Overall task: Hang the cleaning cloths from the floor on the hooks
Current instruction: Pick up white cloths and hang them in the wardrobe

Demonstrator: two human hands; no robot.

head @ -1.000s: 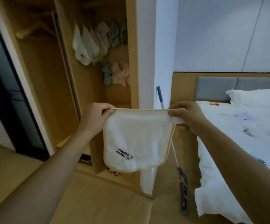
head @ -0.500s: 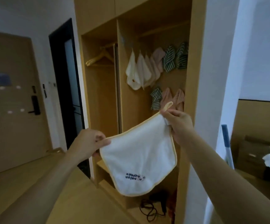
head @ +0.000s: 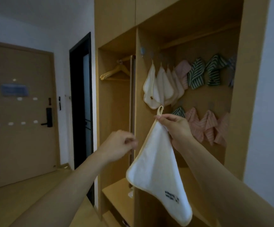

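Observation:
A white cleaning cloth [head: 157,174] with a yellow border hangs from my right hand [head: 176,130], which pinches its top corner just below the hanging loop [head: 160,110]. My left hand [head: 120,145] is off the cloth, to its left, fingers loosely curled and holding nothing. Above, on the wardrobe's side panel, a bare blue hook [head: 142,50] sits left of hooks carrying white cloths [head: 156,89], pink ones and green striped cloths [head: 197,72]. A lower row holds a green striped cloth and pink cloths [head: 203,125].
The open wooden wardrobe [head: 234,112] fills the middle. Wooden hangers [head: 115,72] hang in its left bay. A dark doorway [head: 80,99] and a wooden entry door [head: 18,112] stand to the left. A low shelf [head: 116,192] lies at the wardrobe's base.
My left hand let go of the cloth's corner, so the cloth now hangs from my right hand alone. The view came closer to the wardrobe and my right hand rose toward the hooks.

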